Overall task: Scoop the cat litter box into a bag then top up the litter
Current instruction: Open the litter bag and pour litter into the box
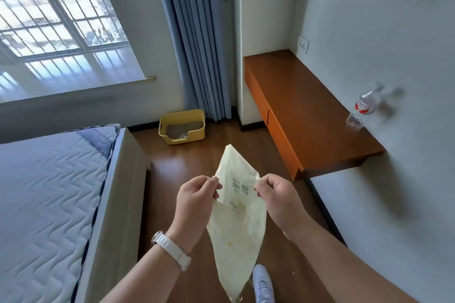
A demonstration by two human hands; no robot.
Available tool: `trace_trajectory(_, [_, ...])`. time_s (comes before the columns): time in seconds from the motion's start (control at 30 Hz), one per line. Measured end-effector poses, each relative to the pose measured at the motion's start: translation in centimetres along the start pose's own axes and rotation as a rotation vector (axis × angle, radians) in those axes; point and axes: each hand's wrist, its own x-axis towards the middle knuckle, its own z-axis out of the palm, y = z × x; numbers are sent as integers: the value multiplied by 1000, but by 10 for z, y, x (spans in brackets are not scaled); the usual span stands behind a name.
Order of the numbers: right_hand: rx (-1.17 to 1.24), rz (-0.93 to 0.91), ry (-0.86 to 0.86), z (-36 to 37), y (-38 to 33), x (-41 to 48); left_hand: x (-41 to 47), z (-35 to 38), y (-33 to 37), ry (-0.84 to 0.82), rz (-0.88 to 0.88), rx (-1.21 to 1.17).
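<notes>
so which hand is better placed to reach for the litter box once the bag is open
Left, probably. The yellow litter box sits on the floor ahead and to the left, by the curtain, nearer the left hand than the right hand. Both now pinch the plastic bag, so the right could keep it.

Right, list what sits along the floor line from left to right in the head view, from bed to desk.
mattress → yellow litter box → blue curtain → wooden desk → water bottle
</notes>
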Motion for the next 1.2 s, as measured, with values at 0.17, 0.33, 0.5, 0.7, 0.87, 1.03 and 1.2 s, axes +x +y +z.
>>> trace_trajectory(0.17, [-33, -28, -71, -5, -26, 99, 85, 20, 30, 80, 16, 32])
trace_trajectory(0.33, [-69, -67, -102, 10, -49, 167, 141, 12, 43, 150, 8, -30])
trace_trajectory(0.5, [-92, -81, -133, 33, -72, 231, 206, -4, 42, 170, 11, -97])
trace_trajectory(0.7, [-106, -37, -97, 68, -86, 323, 310, -22, 28, 115, -24, -153])
trace_trajectory(0.87, [-122, 41, -19, 110, -101, 393, 398, -48, 27, 22, -114, -188])
trace_trajectory(1.03, [-161, 75, 21, 155, -128, 449, 472, -88, 38, -46, -158, -144])
trace_trajectory(1.2, [-167, 75, 47, 190, -150, 488, 525, -114, 52, -85, -128, -126])
